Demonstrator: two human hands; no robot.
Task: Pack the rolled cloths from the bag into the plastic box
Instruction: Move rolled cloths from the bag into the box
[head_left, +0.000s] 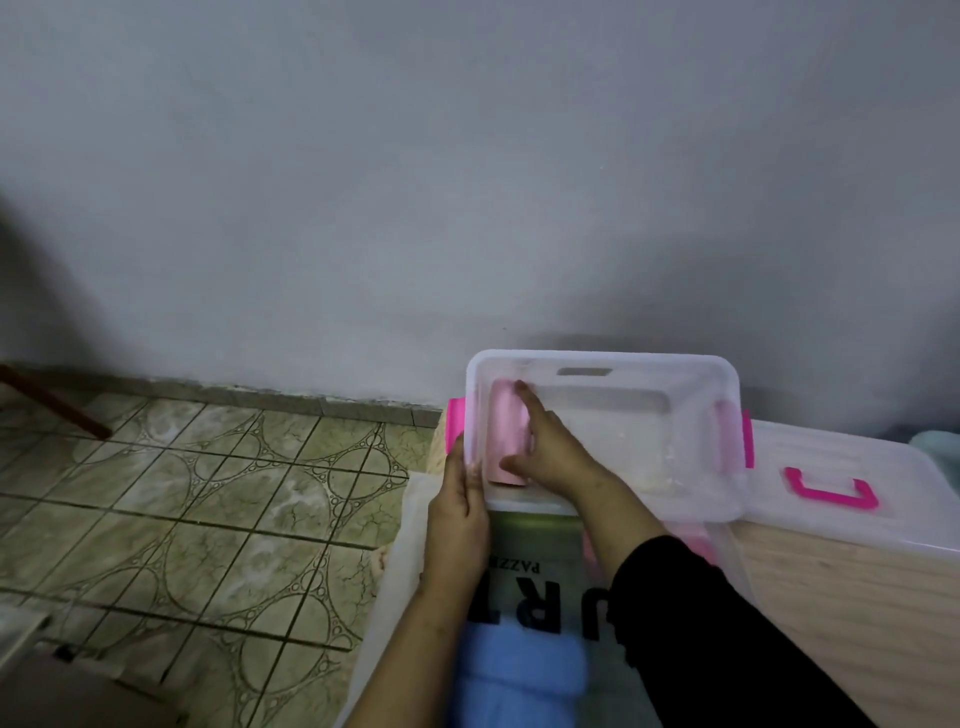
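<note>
A clear plastic box (602, 361) with pink side latches stands on a wooden surface against the wall. Inside, along its left wall, lies a pink rolled cloth (506, 426). My right hand (550, 447) reaches into the box and holds that roll, index finger stretched along its top and thumb at its near end. My left hand (460, 514) rests flat against the box's near left corner from outside. Below my arms lies the bag (535, 582), translucent with black letters, and a blue rolled cloth (519, 670) shows in it.
The box's clear lid (841, 467) with a pink handle (831, 491) lies to the right on the wooden surface (852, 613). Patterned floor tiles (208, 519) spread to the left, with a dark wooden leg (57, 402) at far left. A grey wall stands behind.
</note>
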